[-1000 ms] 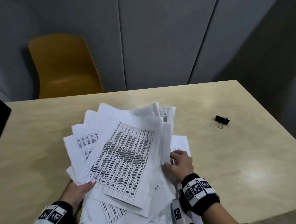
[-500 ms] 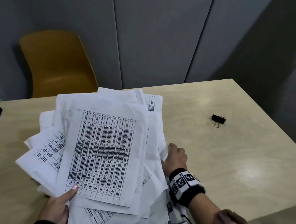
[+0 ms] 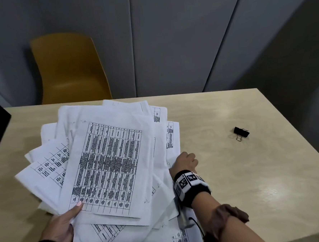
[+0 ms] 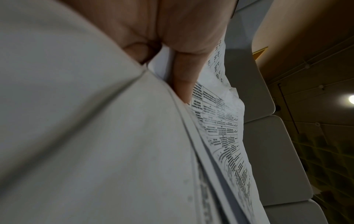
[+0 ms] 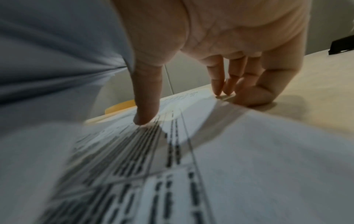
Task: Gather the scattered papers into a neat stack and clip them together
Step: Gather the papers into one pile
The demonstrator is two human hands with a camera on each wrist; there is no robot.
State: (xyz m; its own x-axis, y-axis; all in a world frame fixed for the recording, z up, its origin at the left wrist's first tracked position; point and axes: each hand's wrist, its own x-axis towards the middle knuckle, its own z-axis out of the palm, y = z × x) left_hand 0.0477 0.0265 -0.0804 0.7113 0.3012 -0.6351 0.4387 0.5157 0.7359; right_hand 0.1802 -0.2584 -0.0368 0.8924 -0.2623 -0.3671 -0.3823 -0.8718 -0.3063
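The left hand [image 3: 58,230] has a grip on the near left corner of the papers [image 3: 109,167]: its thumb [image 3: 77,207] lies on top of the printed table sheet, and the left wrist view shows a finger [image 4: 184,78] tucked between the sheets below. The bundle fans out untidily away from that grip, raised above more sheets lying flat on the surface [image 3: 251,171] nearer the person. The right hand [image 3: 185,161] sits at the right edge of the pile with no grip on anything; in the right wrist view its thumb [image 5: 146,106] presses down on a sheet while the fingertips [image 5: 218,89] touch down at the paper's edge. The black clip [image 3: 241,132] lies by itself on the surface, well beyond the right hand and to its right. A yellow chair [image 3: 69,68] stands behind the surface, past the far edge of the papers.
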